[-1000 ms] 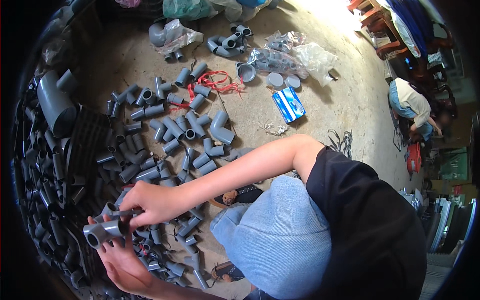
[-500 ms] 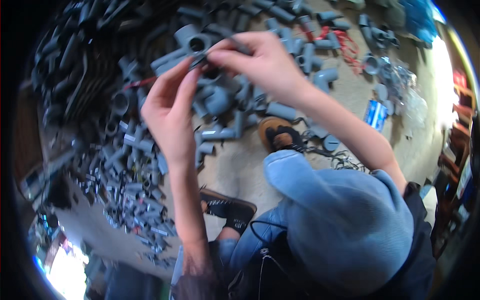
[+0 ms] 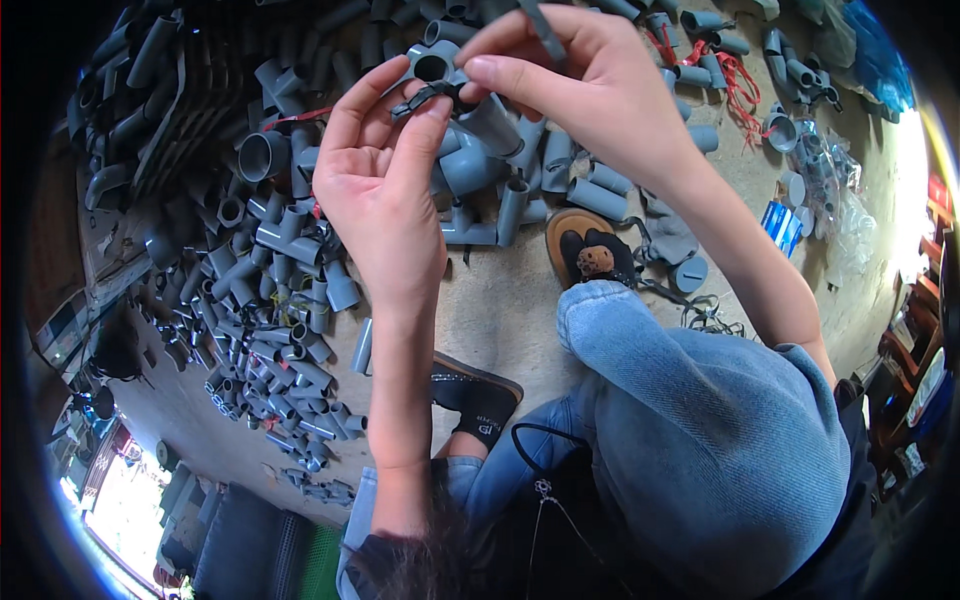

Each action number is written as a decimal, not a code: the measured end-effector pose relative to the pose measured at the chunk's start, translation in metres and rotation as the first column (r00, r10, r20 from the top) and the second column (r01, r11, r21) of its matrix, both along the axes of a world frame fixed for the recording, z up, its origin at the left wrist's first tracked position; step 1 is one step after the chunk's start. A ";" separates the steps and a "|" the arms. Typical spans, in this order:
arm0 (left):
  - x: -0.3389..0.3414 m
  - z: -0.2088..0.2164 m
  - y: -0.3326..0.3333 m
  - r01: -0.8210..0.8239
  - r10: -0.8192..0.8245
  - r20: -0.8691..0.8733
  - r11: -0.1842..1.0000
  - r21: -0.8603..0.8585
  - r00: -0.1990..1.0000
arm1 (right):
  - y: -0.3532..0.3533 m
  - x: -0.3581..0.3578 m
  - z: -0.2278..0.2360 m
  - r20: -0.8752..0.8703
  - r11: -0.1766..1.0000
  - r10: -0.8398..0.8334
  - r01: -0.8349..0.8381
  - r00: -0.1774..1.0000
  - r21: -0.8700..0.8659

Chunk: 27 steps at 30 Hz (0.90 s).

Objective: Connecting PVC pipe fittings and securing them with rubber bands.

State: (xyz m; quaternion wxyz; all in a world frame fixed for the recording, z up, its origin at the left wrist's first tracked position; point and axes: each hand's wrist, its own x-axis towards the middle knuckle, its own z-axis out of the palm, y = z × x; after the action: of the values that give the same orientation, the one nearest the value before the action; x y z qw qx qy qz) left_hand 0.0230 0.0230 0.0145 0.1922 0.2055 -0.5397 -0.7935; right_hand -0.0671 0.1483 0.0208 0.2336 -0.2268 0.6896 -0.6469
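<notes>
My left hand [image 3: 385,190] is raised over a pile of grey pipe fittings, its thumb and forefinger pinching a thin dark strip [image 3: 428,97] that looks twisted or knotted. Close beside it, my right hand [image 3: 590,95] is closed, with fingertips pressed together near the strip's other end. A flat dark grey length [image 3: 543,32] stands up from between the right fingers, perhaps part of the same strip; the join is hidden. Just behind the fingertips, a grey pipe fitting [image 3: 431,66] shows its round opening. A grey tube [image 3: 493,128] lies under the right hand.
Heaps of grey pipe fittings [image 3: 290,235] spread across the concrete floor to the left and far side. Red ribbon [image 3: 738,85], clear plastic bags [image 3: 848,225], a blue packet [image 3: 780,228] and loose black strips [image 3: 712,315] lie on the right. My sandalled foot [image 3: 585,250] is near the pile.
Both hands have shifted right and slightly up in the picture, as the whole view moved. The fingertips have drawn a little apart, and more of the dark strip shows between them.
</notes>
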 end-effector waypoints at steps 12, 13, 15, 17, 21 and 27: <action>0.002 -0.007 0.006 -0.051 -0.014 -0.096 0.767 -0.640 0.995 | 0.004 -0.003 0.037 0.209 0.983 0.048 -0.084 0.977 0.164; 0.003 -0.010 0.007 -0.091 -0.023 -0.159 0.736 -0.671 0.987 | 0.007 -0.006 0.038 0.249 0.980 0.120 -0.156 0.961 0.128; 0.005 -0.011 0.009 -0.145 -0.017 -0.217 0.691 -0.708 0.976 | 0.007 -0.006 0.036 0.284 0.970 0.195 -0.227 0.939 0.087; 0.005 -0.019 0.008 -0.176 -0.046 -0.265 0.637 -0.751 0.963 | 0.003 0.000 0.028 0.092 0.966 0.131 -0.148 0.987 0.210; 0.008 -0.020 0.004 -0.134 -0.172 -0.249 0.500 -0.856 0.953 | 0.006 -0.002 0.026 -0.033 0.950 0.190 -0.175 0.981 0.257; 0.008 -0.028 0.007 -0.127 -0.190 -0.276 0.559 -0.819 0.942 | 0.007 0.000 0.015 -0.305 0.936 0.289 -0.201 0.908 0.289</action>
State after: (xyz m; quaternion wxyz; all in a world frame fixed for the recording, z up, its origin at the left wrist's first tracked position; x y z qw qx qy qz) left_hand 0.0312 0.0305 -0.0136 0.3399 -0.0559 -0.8111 -0.4727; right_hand -0.0671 0.1548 0.0357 0.2170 -0.3898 0.7614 -0.4703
